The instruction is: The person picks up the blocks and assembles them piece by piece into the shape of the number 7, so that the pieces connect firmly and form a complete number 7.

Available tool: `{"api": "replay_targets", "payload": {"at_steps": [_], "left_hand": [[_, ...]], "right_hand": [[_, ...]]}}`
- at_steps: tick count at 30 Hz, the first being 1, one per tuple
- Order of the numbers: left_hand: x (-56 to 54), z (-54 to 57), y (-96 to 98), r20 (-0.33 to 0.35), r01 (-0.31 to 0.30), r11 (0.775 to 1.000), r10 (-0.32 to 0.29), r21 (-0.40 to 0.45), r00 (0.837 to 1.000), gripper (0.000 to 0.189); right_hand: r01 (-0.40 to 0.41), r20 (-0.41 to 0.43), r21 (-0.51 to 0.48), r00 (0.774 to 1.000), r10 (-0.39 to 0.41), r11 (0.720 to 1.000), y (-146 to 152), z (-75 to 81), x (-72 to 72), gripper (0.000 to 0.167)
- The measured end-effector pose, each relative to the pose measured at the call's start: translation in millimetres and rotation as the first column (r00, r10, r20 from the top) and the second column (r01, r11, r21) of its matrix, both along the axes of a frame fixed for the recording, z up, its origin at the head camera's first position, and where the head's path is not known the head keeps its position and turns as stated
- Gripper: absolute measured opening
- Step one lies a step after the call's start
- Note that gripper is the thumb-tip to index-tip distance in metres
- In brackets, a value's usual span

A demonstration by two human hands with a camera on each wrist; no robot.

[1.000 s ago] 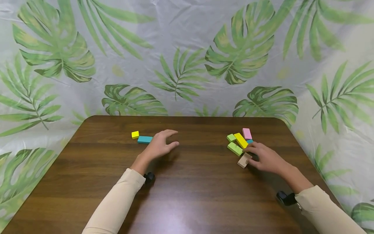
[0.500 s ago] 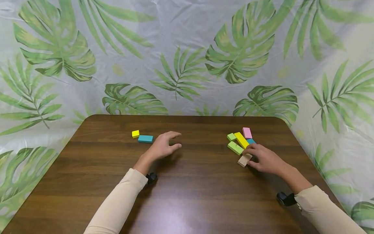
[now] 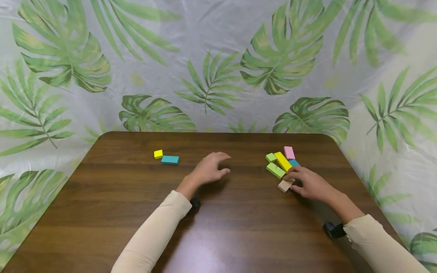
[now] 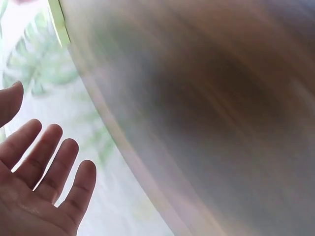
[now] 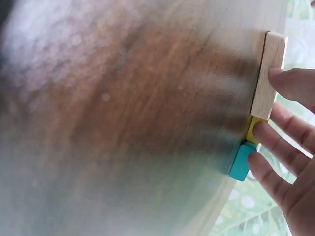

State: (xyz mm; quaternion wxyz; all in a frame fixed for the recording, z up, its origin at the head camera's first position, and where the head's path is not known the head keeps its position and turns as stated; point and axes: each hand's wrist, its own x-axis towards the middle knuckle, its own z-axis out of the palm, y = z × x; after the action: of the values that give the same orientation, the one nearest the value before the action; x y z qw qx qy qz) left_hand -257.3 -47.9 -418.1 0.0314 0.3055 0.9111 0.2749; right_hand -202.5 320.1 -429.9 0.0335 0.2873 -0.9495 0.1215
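My right hand (image 3: 311, 184) is at the block group on the table's right, its thumb and index finger at two sides of a plain wooden block (image 3: 285, 186), pinching it. In the right wrist view the thumb lies on the wooden block (image 5: 268, 73), while the other fingertips come close to a yellow block (image 5: 251, 130) and a teal block (image 5: 241, 163). My left hand (image 3: 209, 168) hovers over the middle of the table, fingers spread and holding nothing. Its palm and loosely extended fingers show in the left wrist view, with a light green block (image 4: 59, 23) at the top.
Beside the right hand lie a long yellow block (image 3: 282, 162), a light green block (image 3: 275, 170), a smaller green one (image 3: 271, 157) and a pink block (image 3: 289, 152). At left on the brown table (image 3: 85, 212) are a teal block (image 3: 170, 160) and a small yellow block (image 3: 158, 154).
My left hand has moved right, away from the teal block at left, toward the table's middle. The right hand stays at the wooden block, nearly still; the head view has shifted slightly.
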Motion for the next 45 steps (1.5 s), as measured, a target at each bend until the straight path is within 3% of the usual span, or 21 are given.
{"api": "replay_targets", "payload": {"at_steps": [9,15,20,26,31,38,45], "left_hand": [[7.6,-5.8,85.7,-0.022,0.165,0.983,-0.167,-0.078,0.986,0.043],[3.3,-3.8,118.4,-0.055,0.165,0.971,-0.177,-0.173,0.983,0.042],[-1.8,-1.0,138.8,-0.082,0.192,0.946,-0.22,-0.262,0.972,0.041],[-8.7,-5.9,153.0,-0.133,0.223,0.902,-0.289,-0.37,0.948,0.038],[-14.4,-8.8,155.7,-0.109,0.251,0.879,-0.319,-0.405,0.942,0.033],[-16.4,-6.0,153.3,-0.042,0.296,0.885,-0.332,-0.361,0.942,0.035],[-17.1,-11.7,154.6,-0.098,0.275,0.891,-0.329,-0.361,0.939,0.035]], "right_hand": [[0.0,0.009,0.01,1.0,0.0,1.0,1,-0.7,-2.3,0.024],[0.008,0.009,-0.005,1.0,-0.008,1.0,3,-0.8,-2.6,0.024],[0.011,0.023,-0.019,1.0,-0.011,1.0,4,-2.5,-1.4,0.024],[-0.013,0.003,-0.04,1.0,0.013,0.999,3,-0.9,-0.6,0.023],[-0.014,0.001,-0.05,1.0,0.014,0.999,4,0.2,-1.3,0.022],[-0.005,0.035,-0.028,0.999,0.006,1.0,4,1.2,-2.9,0.021],[-0.016,0.017,-0.02,1.0,0.017,1.0,5,1.8,-3.8,0.022]]}}
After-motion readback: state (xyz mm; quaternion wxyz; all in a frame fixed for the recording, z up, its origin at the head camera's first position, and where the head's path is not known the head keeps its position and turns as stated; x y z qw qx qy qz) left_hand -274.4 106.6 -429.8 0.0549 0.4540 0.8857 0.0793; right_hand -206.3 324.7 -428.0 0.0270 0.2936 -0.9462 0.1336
